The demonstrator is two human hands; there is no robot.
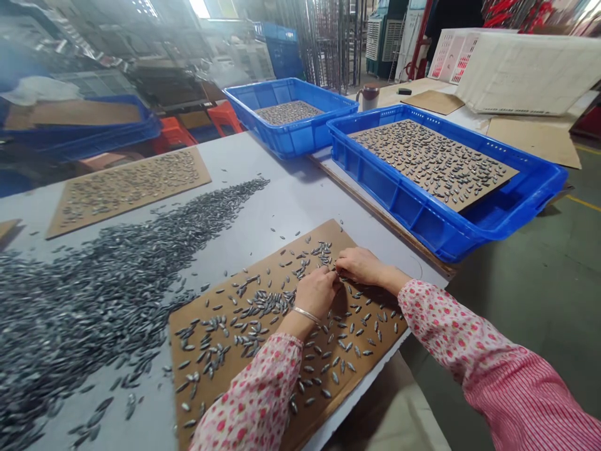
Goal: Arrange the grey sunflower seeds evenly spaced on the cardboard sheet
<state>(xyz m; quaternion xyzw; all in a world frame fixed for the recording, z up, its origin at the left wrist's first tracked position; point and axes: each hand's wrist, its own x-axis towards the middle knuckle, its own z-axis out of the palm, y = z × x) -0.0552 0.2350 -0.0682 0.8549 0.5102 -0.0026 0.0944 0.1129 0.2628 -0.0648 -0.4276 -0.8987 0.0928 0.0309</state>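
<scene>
A brown cardboard sheet point(300, 419) lies at the table's front edge, scattered with small grey spindle-shaped metal pieces point(267, 304), some clumped and some spaced apart. Over its far right part, my left hand point(317, 291) is closed with bent fingers low among the pieces. My right hand point(359, 266) is beside it, fingertips pinched together close to the left ones. What either hand holds is hidden by the fingers. A large heap of the same pieces point(94, 294) spreads over the white table point(295, 200) to the left of the sheet.
Two blue trays point(394, 194) point(291, 141) stand beyond the sheet, each holding a cardboard sheet covered with pieces. Another loaded sheet point(131, 185) lies behind the heap. At the back right are a white crate point(530, 72) and a mug point(370, 97); orange stools point(173, 133) stand behind the table.
</scene>
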